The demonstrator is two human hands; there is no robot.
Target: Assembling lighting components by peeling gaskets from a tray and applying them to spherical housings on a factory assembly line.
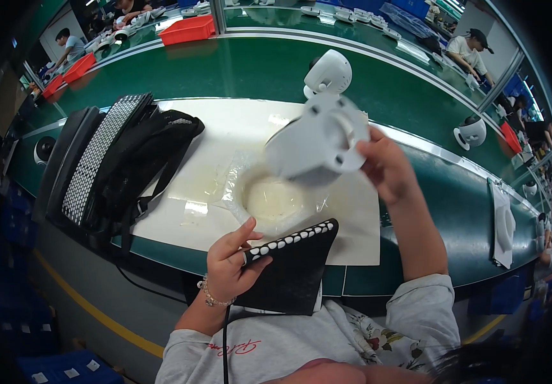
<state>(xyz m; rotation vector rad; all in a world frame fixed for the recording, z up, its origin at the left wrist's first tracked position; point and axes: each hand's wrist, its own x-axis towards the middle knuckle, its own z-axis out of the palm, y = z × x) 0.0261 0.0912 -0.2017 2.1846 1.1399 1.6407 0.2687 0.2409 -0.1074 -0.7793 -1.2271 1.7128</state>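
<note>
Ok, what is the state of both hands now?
Left hand: closed, holding a flat black panel with white-spotted edge.
Right hand: closed, holding a white, rounded, plastic-looking shell.

One wide fisheye view looks steeply down from the wearer's head, above the near side of the white mat [224,121], and faces forward across it. The camera is close: the left hand [228,256] at the mat's near edge and the right hand [388,166] over its right part both appear large, and the wearer's grey shirt [276,339] shows below the mat. Beyond the mat, the green worktop [263,64] bends into an arc, with a red bin [186,30] small and farther off.
</note>
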